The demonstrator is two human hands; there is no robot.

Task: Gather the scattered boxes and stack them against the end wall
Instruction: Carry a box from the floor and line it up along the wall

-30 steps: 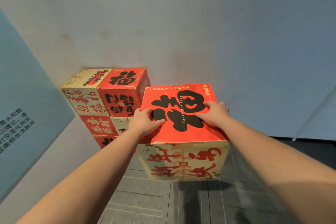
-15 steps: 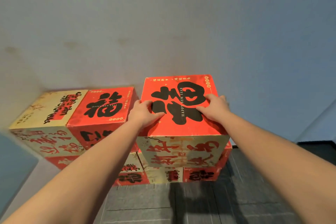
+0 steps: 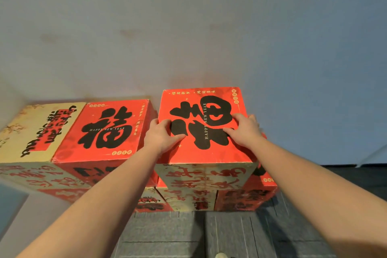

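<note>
box [image 3: 206, 148] – red top, black character | cream front, red script

Left grip [image 3: 161, 135] and right grip [image 3: 243, 130] curled, arms outstretched.

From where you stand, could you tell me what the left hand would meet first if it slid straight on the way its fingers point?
Probably nothing solid at first: the left hand would slide across the red lid of the held box toward the right hand; depth is uncertain.
</note>
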